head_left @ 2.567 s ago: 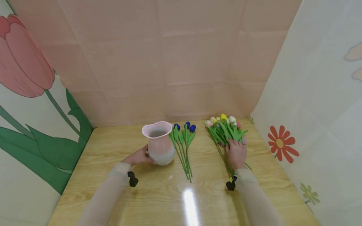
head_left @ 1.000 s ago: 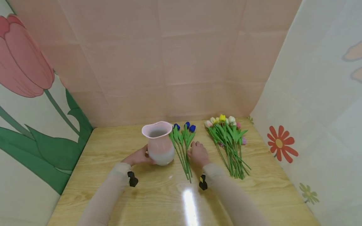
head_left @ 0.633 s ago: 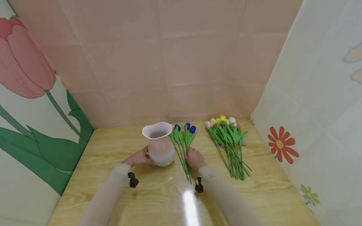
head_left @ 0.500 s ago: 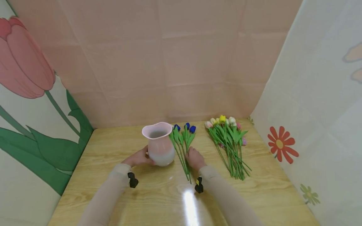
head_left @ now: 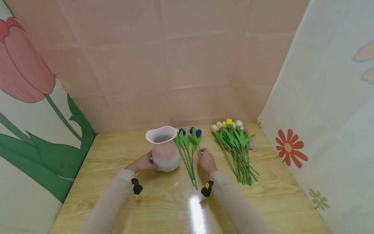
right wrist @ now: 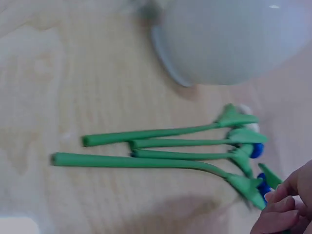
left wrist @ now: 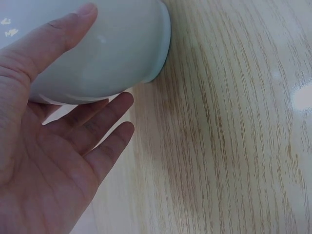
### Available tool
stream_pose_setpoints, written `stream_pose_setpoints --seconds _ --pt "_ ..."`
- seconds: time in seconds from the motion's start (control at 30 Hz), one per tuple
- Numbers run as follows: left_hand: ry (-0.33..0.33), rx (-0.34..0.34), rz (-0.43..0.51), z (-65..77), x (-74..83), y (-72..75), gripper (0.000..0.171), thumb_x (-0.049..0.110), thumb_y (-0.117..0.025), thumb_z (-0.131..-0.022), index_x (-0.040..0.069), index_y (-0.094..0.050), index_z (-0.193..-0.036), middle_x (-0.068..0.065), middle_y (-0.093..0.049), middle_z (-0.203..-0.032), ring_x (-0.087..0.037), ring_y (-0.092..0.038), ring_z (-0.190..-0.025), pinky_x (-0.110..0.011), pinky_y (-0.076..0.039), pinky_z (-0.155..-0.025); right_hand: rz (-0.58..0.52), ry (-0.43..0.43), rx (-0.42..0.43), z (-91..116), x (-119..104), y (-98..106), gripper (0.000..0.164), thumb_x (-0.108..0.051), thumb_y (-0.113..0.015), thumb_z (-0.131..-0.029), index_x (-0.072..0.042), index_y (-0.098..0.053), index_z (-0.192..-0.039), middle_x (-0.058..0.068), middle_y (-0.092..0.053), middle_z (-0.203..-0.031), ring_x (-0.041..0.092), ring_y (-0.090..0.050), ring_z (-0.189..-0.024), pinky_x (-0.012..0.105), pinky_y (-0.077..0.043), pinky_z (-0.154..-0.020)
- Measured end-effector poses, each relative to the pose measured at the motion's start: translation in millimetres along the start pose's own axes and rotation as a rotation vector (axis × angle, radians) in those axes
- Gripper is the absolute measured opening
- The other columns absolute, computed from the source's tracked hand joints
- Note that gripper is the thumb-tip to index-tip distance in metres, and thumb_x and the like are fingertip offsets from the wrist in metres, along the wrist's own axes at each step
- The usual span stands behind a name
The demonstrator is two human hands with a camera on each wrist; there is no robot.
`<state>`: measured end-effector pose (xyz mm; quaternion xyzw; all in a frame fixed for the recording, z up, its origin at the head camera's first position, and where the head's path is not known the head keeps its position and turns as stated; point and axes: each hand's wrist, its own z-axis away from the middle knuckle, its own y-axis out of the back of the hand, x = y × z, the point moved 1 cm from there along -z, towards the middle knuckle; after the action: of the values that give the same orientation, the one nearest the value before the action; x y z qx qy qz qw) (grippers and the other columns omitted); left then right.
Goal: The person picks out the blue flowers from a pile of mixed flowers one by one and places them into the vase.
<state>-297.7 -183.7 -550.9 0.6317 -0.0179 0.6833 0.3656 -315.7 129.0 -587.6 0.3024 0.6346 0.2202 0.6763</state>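
Note:
A pink-and-white vase [head_left: 166, 154] with a wavy rim stands upright on the table. My left hand [head_left: 145, 162] holds its left side; in the left wrist view the thumb [left wrist: 58, 41] lies on the pale wall and the fingers curve along the far side. Right of the vase, several artificial blue tulips [head_left: 194, 144] lie with green stems pointing toward me. My right hand [head_left: 206, 161] pinches a blue tulip at the right of this group, near its leaves. In the right wrist view, the curled fingers [right wrist: 280, 214] hide the grip; the other stems [right wrist: 146, 161] lie beside them.
A bunch of yellow, white, pink and purple tulips [head_left: 238, 146] lies on the right of the wooden table [head_left: 163, 208]. A pink backdrop [head_left: 175, 81] rises behind, with printed sheets on both sides.
My right hand has left the mixed bunch, come across to the blue tulips and pinched one, then shifted slightly right, drawing its stem from the others. The left hand stays on the vase.

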Motion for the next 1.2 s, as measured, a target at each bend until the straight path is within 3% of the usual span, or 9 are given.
stream_pose_setpoints --seconds 0.17,0.37,0.47,0.67,0.93,1.1,1.2 --pt "-0.004 0.008 -0.012 -0.6 -1.5 0.8 0.093 0.018 -0.078 -0.074 0.005 -0.018 -0.144 -0.016 -0.037 -0.135 -0.029 -0.039 -0.122 -0.047 -0.031 -0.100 -0.044 0.031 0.109 1.1 -8.0 22.0 0.027 -0.020 -0.044 -0.097 -0.002 -0.057 -0.112 0.011 -0.059 -0.079 0.017 -0.049 -0.057 0.028 -0.037 -0.049" --pt "0.000 0.022 -0.022 0.7 0.0 1.2 0.091 0.017 -0.078 -0.074 0.003 -0.020 -0.143 -0.017 -0.040 -0.133 -0.030 -0.040 -0.121 -0.047 -0.031 -0.100 -0.182 0.201 0.287 5.7 -26.9 49.0 0.028 -0.026 -0.044 -0.098 -0.006 -0.059 -0.112 0.007 -0.054 -0.073 0.018 -0.045 -0.053 0.031 -0.035 -0.044" --pt "-0.004 0.023 -0.026 1.0 0.4 1.2 0.092 0.017 -0.078 -0.074 0.002 -0.020 -0.143 -0.017 -0.039 -0.134 -0.031 -0.038 -0.122 -0.049 -0.030 -0.101 -0.239 0.274 0.337 9.5 -37.2 59.3 0.032 -0.034 -0.041 -0.098 -0.012 -0.059 -0.113 0.007 -0.056 -0.076 0.017 -0.046 -0.056 0.031 -0.037 -0.045" --pt "0.003 0.021 -0.034 -0.4 -1.9 1.5 0.094 0.019 -0.079 -0.073 0.004 -0.019 -0.144 -0.016 -0.039 -0.135 -0.030 -0.038 -0.123 -0.048 -0.030 -0.101 -0.343 0.430 0.392 25.6 -64.8 76.6 0.032 -0.040 -0.041 -0.097 -0.020 -0.060 -0.112 0.001 -0.057 -0.078 0.014 -0.048 -0.059 0.028 -0.038 -0.047" --pt "0.016 0.016 -0.031 -1.7 -3.6 1.4 0.097 0.021 -0.080 -0.072 0.005 -0.017 -0.144 -0.016 -0.038 -0.135 -0.030 -0.039 -0.122 -0.048 -0.030 -0.101 -0.358 0.679 0.433 49.1 -89.3 87.4 0.018 -0.019 -0.051 -0.096 -0.011 -0.064 -0.106 0.000 -0.054 -0.070 0.010 -0.045 -0.055 0.023 -0.038 -0.047" --pt "0.011 0.001 -0.014 1.4 -0.3 3.3 0.093 0.019 -0.079 -0.073 0.002 -0.019 -0.142 -0.019 -0.037 -0.133 -0.032 -0.045 -0.116 -0.047 -0.035 -0.097 -0.345 0.736 0.434 53.9 -83.9 82.9 0.015 -0.009 -0.055 -0.093 -0.007 -0.065 -0.103 0.000 -0.053 -0.067 0.008 -0.044 -0.054 0.021 -0.038 -0.047" --pt "0.016 -0.008 -0.052 7.6 6.2 13.4 0.094 0.018 -0.079 -0.073 0.002 -0.018 -0.142 -0.023 -0.036 -0.135 -0.037 -0.046 -0.116 -0.048 -0.038 -0.095 -0.343 0.737 0.434 54.9 -79.0 79.9 0.015 -0.009 -0.055 -0.092 -0.006 -0.065 -0.103 0.000 -0.054 -0.068 0.008 -0.046 -0.055 0.020 -0.039 -0.047"
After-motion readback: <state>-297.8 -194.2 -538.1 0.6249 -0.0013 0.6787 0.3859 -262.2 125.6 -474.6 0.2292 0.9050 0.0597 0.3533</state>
